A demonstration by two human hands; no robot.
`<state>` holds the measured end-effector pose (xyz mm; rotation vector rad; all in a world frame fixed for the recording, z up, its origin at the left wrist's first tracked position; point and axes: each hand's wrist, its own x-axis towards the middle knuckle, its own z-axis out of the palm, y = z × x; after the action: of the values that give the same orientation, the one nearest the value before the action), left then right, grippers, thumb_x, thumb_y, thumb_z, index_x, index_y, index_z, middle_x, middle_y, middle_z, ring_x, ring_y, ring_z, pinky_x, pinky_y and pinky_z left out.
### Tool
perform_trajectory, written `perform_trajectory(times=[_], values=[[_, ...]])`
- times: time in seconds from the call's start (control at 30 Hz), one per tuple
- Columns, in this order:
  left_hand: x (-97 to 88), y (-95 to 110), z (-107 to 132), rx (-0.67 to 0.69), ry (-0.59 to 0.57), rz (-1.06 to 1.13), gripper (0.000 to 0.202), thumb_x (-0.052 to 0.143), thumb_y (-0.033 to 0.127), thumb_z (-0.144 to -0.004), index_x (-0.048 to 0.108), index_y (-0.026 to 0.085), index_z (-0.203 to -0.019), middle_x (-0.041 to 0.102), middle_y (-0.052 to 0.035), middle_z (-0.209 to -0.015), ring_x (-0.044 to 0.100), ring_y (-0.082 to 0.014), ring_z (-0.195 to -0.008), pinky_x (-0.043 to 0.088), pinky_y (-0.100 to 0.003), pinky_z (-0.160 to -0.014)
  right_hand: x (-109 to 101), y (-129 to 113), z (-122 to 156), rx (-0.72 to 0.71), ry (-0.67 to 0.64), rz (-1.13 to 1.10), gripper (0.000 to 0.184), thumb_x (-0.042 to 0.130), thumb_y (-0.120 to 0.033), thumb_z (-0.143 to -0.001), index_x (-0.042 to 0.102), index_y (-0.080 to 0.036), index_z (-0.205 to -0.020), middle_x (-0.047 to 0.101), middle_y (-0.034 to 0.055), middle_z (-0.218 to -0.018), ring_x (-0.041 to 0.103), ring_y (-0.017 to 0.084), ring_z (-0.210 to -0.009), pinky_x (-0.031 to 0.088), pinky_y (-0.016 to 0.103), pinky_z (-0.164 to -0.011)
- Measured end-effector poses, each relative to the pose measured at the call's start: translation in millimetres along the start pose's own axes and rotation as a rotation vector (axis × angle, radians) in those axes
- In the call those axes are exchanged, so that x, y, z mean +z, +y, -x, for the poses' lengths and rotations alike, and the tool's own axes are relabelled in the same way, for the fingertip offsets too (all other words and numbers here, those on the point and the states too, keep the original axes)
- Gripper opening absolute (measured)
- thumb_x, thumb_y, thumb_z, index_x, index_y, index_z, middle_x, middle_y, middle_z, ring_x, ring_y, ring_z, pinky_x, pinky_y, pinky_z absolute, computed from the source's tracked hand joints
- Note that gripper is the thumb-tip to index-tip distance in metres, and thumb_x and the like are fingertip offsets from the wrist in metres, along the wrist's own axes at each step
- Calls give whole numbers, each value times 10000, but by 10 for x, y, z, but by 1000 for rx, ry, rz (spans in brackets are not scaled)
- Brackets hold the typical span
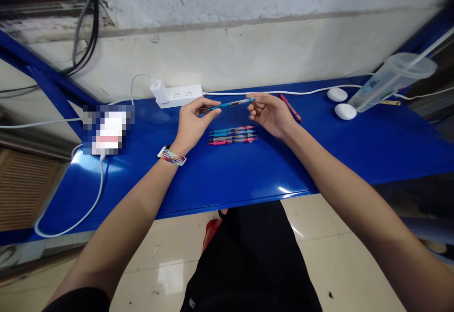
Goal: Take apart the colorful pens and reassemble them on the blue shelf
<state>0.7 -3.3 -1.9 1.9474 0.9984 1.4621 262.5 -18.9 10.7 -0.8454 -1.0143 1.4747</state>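
Note:
Above the blue table I hold a blue pen (232, 104) nearly level. My left hand (194, 118) pinches its left end between thumb and fingers. At the pen's other end is my right hand (271, 112), its upper fingers closed on the tip and the others loosely curled. Just below lie several pens side by side: a blue pen with a red end (230, 131) at the back and a pink pen (230, 141) at the front. A separate red pen (291, 108) rests slantwise beyond my right hand.
A white power strip (184, 95) with a plugged charger stands by the wall. To the left is a blurred-out phone (110, 131) on a white cable. Two white rounded objects (344, 111) and a tilted clear plastic container (381, 82) are at the right of the blue table (227, 179).

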Motion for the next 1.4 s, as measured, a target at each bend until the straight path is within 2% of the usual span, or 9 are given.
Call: perform_trajectory(times=[0.13,0.4,0.57,0.63,0.77,0.9,1.07,1.27,1.4], values=[[9,-17,-15,-3,47,28,172,870,168,-888,854,257,-1034,870,-41,-1069,808,-218,-998,665,-361,-881,19,-57,44,95,-111,-86,350,693,-453,-976,772,-188,-1190,800,46,-927,728,178,-800,636,294,-718],[28,-6,7,9,59,81,182,887,129,-865,860,263,-986,872,-42,-1026,807,-216,-975,666,-363,-876,33,10,35,78,-111,-167,203,605,-343,-1080,725,-234,-1203,796,8,-970,772,151,-892,679,265,-772],[47,28,8,-14,76,94,175,891,148,-856,862,264,-985,877,-40,-1031,802,-212,-958,664,-361,-855,72,-57,77,112,-94,-77,332,479,-389,-1134,719,-240,-1307,805,-3,-1069,783,140,-989,678,271,-851],[50,46,4,-16,85,90,167,891,152,-853,862,266,-972,877,-38,-1026,801,-213,-959,666,-366,-861,94,-76,96,86,-91,-43,351,498,-397,-1121,730,-223,-1321,816,2,-1091,785,140,-1019,663,271,-878],[49,64,11,-31,78,42,135,884,177,-870,851,268,-964,875,-39,-1023,799,-222,-971,677,-392,-886,107,-55,96,38,-64,24,338,653,-427,-1033,765,-193,-1250,842,58,-1128,790,201,-1053,678,319,-879],[47,75,20,-19,45,19,135,878,194,-891,836,266,-997,866,-43,-1050,800,-226,-1005,679,-397,-912,77,-26,78,-5,-49,-31,324,699,-417,-975,786,-187,-1186,847,87,-1094,794,244,-1067,693,352,-848],[43,94,19,-54,38,36,143,873,198,-895,818,252,-1016,854,-44,-1049,789,-210,-962,668,-372,-893,62,-38,70,-29,-38,-50,341,696,-452,-960,786,-185,-1152,842,79,-1046,791,242,-1051,688,341,-832],[51,67,16,-65,19,70,129,855,181,-887,822,248,-992,854,-50,-1052,794,-218,-987,669,-389,-926,94,-11,51,-60,-24,-27,268,773,-450,-904,737,-206,-1009,818,66,-907,781,229,-950,695,347,-809],[40,65,12,-76,22,62,135,848,193,-895,834,259,-1013,854,-48,-1042,791,-216,-967,674,-387,-903,115,-21,68,-66,-17,8,282,758,-475,-910,734,-200,-968,814,73,-923,782,221,-966,683,334,-817]])
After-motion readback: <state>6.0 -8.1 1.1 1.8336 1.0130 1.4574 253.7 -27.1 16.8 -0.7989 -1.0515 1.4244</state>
